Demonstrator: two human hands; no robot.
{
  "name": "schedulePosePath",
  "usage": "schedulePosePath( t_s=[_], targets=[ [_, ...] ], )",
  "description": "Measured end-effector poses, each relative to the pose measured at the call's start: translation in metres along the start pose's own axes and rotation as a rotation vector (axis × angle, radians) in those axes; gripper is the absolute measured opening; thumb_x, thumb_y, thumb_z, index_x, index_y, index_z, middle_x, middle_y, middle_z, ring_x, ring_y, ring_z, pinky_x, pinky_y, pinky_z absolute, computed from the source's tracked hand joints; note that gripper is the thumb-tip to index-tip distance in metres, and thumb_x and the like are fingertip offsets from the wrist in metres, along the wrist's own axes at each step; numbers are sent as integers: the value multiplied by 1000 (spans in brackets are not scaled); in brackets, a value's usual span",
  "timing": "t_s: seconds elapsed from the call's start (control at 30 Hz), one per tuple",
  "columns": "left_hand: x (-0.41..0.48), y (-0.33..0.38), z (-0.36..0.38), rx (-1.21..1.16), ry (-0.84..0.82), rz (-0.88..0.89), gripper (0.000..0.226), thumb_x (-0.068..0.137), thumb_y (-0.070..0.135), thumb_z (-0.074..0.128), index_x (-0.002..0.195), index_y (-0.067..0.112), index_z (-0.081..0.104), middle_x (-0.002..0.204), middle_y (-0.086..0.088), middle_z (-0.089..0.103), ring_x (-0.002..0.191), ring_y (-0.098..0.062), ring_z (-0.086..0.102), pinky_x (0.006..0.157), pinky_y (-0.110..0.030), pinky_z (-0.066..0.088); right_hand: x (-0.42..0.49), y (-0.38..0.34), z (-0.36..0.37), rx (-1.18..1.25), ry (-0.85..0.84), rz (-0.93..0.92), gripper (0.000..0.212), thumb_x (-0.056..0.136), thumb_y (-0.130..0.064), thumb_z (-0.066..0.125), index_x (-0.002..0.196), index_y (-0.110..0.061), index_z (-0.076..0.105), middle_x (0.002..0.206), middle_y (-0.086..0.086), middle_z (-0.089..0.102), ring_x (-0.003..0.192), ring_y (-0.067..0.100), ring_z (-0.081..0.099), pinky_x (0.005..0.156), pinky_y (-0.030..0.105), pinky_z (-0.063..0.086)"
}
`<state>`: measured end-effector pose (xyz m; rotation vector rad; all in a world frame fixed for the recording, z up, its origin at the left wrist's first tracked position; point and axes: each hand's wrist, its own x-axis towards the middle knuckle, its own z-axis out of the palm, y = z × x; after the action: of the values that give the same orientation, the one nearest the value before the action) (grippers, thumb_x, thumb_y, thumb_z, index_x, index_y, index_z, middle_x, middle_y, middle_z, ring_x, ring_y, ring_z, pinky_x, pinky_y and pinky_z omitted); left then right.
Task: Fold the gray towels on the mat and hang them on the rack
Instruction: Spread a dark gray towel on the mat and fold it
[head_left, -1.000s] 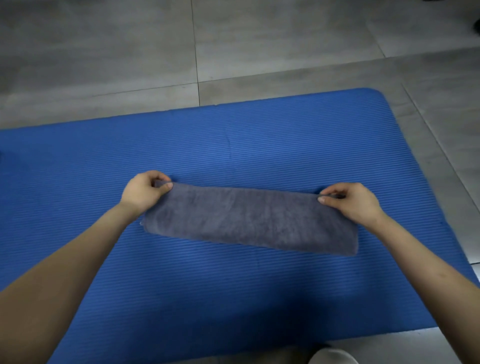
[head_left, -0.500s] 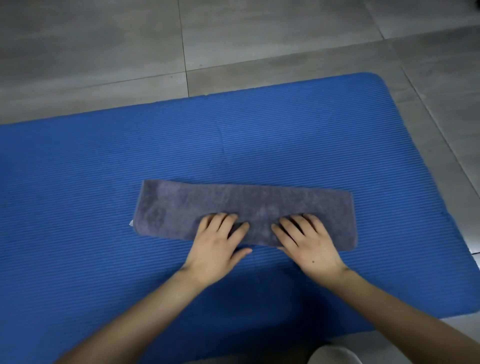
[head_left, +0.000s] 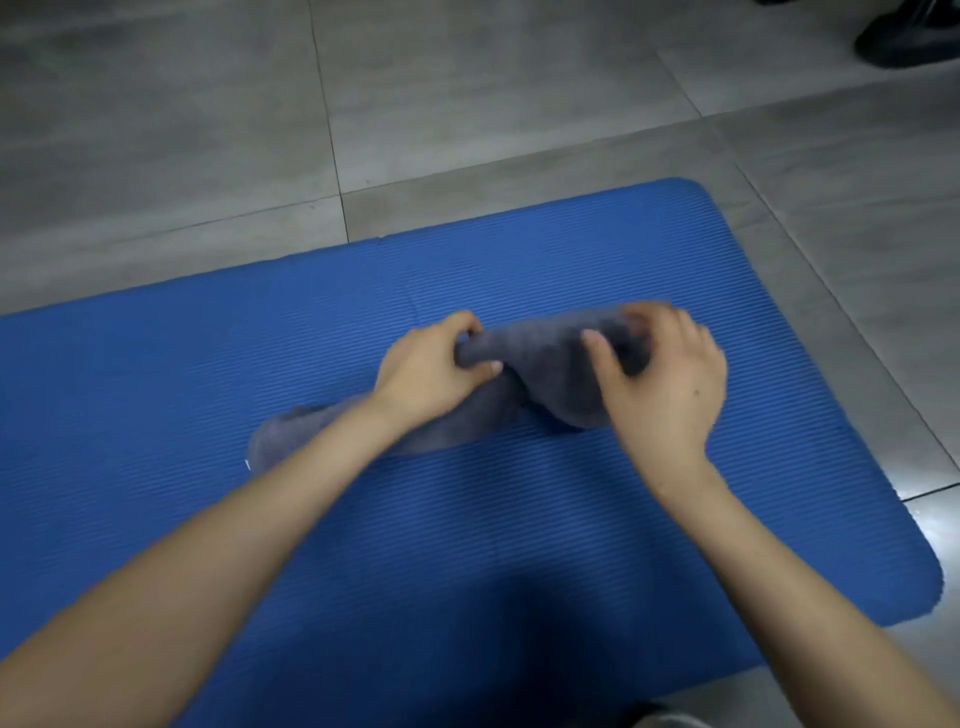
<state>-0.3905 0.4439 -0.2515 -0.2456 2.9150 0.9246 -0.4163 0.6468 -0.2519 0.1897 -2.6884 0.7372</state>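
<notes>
A folded gray towel (head_left: 545, 358) is half lifted off the blue mat (head_left: 208, 374). My left hand (head_left: 431, 369) grips it near its middle, fingers curled around the cloth. My right hand (head_left: 665, 384) holds the bunched right part from above. The towel's left end still rests on the mat, partly hidden under my left forearm. No rack is in view.
Gray floor tiles (head_left: 467, 104) surround the mat on the far and right sides. A dark shoe (head_left: 909, 41) shows at the top right corner. A pale object (head_left: 670, 719) peeks in at the bottom edge.
Both hands went from pressing flat on the towel's near edge to grasping it. The towel's middle and right part have risen and bunched up, and the view has shifted.
</notes>
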Motion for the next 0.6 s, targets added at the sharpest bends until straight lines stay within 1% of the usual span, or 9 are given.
schedulePosePath(
  t_s=[0.07, 0.13, 0.2, 0.27, 0.33, 0.4, 0.47, 0.53, 0.6],
  targets=[
    [16, 9, -16, -202, 6, -77, 24, 78, 39, 71, 79, 24, 52, 61, 11, 52, 65, -14, 49, 63, -29, 38, -17, -6, -3, 229, -62, 428, 47, 78, -56, 63, 106, -19, 57, 89, -6, 64, 90, 21, 61, 83, 39, 45],
    [25, 17, -27, -421, 27, -147, 25, 77, 34, 73, 75, 19, 53, 62, 7, 54, 61, -11, 49, 59, -27, 39, -28, -11, 4, 543, -316, 785, 63, 74, -60, 65, 116, -15, 54, 95, -6, 64, 97, 15, 60, 94, 38, 44],
    [29, 26, -35, -643, 12, -236, 24, 78, 31, 74, 77, 16, 55, 74, 2, 64, 67, -12, 59, 63, -27, 47, -28, -18, 14, 866, -591, 979, 69, 75, -66, 59, 119, -13, 54, 110, 1, 64, 104, 13, 59, 99, 34, 40],
    [33, 30, -42, -856, -29, -337, 23, 79, 27, 74, 90, 11, 62, 91, -4, 71, 81, -17, 68, 73, -32, 54, -21, -27, 24, 1056, -766, 959, 75, 70, -77, 51, 116, -19, 60, 115, -2, 65, 106, 9, 59, 99, 32, 36],
    [37, 28, -46, -960, -47, -407, 32, 81, 27, 73, 104, 7, 63, 99, -6, 71, 88, -17, 69, 74, -31, 56, -8, -36, 31, 1189, -775, 906, 68, 74, -74, 44, 113, -22, 65, 99, -7, 70, 94, 8, 62, 93, 31, 39],
    [41, 22, -50, -982, -58, -450, 36, 80, 31, 72, 108, 11, 63, 100, -3, 71, 87, -13, 69, 69, -27, 55, 6, -44, 32, 1255, -739, 854, 56, 83, -64, 42, 109, -21, 67, 86, -6, 71, 83, 10, 63, 82, 28, 42],
    [43, 16, -58, -995, -81, -460, 35, 80, 32, 73, 107, 12, 63, 99, -3, 72, 84, -13, 70, 65, -25, 54, 20, -53, 27, 1261, -696, 821, 60, 79, -63, 46, 114, -18, 67, 99, -2, 72, 92, 14, 65, 87, 30, 43],
    [43, 12, -67, -999, -96, -464, 34, 79, 32, 73, 106, 14, 63, 96, -1, 73, 81, -11, 71, 63, -25, 54, 34, -63, 20, 1247, -682, 788, 57, 78, -56, 54, 113, -13, 67, 107, 0, 71, 102, 13, 65, 90, 26, 46],
    [41, 14, -75, -983, -68, -456, 29, 79, 30, 73, 102, 16, 63, 94, 1, 72, 79, -9, 70, 62, -22, 55, 47, -77, 10, 1161, -665, 757, 33, 81, -35, 66, 99, -7, 69, 94, 0, 74, 90, 9, 69, 73, 16, 51]
  ],
)
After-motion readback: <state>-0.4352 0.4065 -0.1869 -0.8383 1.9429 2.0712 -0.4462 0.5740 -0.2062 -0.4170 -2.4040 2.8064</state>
